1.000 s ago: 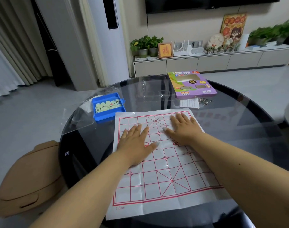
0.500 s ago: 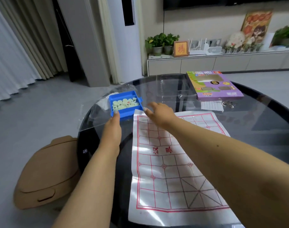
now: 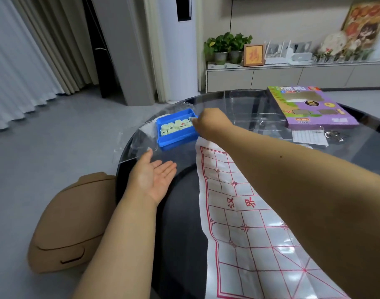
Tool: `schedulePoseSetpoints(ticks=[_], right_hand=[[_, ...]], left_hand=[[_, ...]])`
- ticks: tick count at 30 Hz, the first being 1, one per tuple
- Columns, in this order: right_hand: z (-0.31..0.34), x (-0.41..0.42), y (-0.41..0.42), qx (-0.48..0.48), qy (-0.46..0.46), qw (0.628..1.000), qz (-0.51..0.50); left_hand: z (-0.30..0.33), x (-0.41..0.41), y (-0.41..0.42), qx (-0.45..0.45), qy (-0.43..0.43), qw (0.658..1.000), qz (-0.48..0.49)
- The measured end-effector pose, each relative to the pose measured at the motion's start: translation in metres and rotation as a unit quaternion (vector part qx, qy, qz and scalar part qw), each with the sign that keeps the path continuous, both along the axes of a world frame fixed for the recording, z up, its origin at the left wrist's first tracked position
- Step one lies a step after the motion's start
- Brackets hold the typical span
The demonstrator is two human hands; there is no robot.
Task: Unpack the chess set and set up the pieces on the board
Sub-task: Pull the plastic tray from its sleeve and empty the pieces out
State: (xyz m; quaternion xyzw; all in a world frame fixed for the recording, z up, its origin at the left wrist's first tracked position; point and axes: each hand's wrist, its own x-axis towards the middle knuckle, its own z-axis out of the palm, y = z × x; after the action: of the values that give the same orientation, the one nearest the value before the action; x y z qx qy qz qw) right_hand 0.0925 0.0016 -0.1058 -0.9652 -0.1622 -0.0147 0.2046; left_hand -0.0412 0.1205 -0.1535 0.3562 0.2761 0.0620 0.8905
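One blue plastic tray [image 3: 176, 137] of pale round pieces [image 3: 175, 125], count unclear; right hand [image 3: 210, 124] pinches one, left hand [image 3: 152, 176] flat, fingers straight.

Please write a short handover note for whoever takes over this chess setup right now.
Left hand: open, palm up, beside the blue tray, holding nothing.
Right hand: fingers curled at the tray's right edge among the pieces; whether it has one in its grip cannot be told.
Done: paper board unfolded flat on the glass table, box set aside.
Left: every piece; none stands on the board.
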Motion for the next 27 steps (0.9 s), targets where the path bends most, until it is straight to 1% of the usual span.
schedulePoseSetpoints(ticks=[3,6,8,11,13,14,16,18,19,20,23,25,27], right_hand=[[0.014,-0.009,0.009,-0.001,-0.046,0.998,0.033],[0.018,-0.023,0.014,-0.029,-0.092,0.993,0.069],[0.016,-0.033,0.012,-0.018,-0.108,0.991,0.076],[0.010,-0.051,0.006,0.017,-0.109,0.991,0.076],[0.000,-0.062,0.000,0.030,-0.116,0.989,0.084],[-0.005,-0.069,-0.003,0.048,-0.122,0.988,0.084],[-0.017,-0.081,-0.011,0.135,-0.131,0.980,0.065],[-0.027,-0.093,-0.018,0.225,-0.099,0.969,0.025],[-0.034,-0.096,-0.021,0.239,-0.077,0.968,0.009],[-0.041,-0.099,-0.023,0.234,-0.058,0.971,-0.003],[-0.061,-0.100,-0.031,0.163,-0.014,0.986,-0.022],[-0.068,-0.096,-0.036,0.124,-0.012,0.992,-0.024],[-0.072,-0.090,-0.041,0.106,-0.016,0.994,-0.024]], left_hand=[[-0.003,0.003,0.002,0.002,-0.005,1.000,0.020],[-0.006,0.008,0.004,-0.019,-0.034,0.998,0.048],[-0.007,0.010,0.007,-0.052,-0.063,0.995,0.063],[-0.004,0.008,0.011,-0.098,-0.114,0.984,0.091],[-0.003,0.007,0.012,-0.119,-0.122,0.980,0.106],[-0.002,0.006,0.011,-0.120,-0.117,0.980,0.108],[-0.003,0.005,0.011,-0.110,-0.106,0.983,0.105],[-0.003,0.004,0.011,-0.092,-0.106,0.985,0.102],[-0.002,0.003,0.011,-0.083,-0.109,0.985,0.102],[-0.001,0.001,0.012,-0.076,-0.113,0.985,0.102],[0.001,-0.002,0.013,-0.053,-0.119,0.986,0.100],[0.001,-0.003,0.012,-0.040,-0.122,0.987,0.094],[0.003,-0.005,0.010,-0.030,-0.130,0.987,0.085]])
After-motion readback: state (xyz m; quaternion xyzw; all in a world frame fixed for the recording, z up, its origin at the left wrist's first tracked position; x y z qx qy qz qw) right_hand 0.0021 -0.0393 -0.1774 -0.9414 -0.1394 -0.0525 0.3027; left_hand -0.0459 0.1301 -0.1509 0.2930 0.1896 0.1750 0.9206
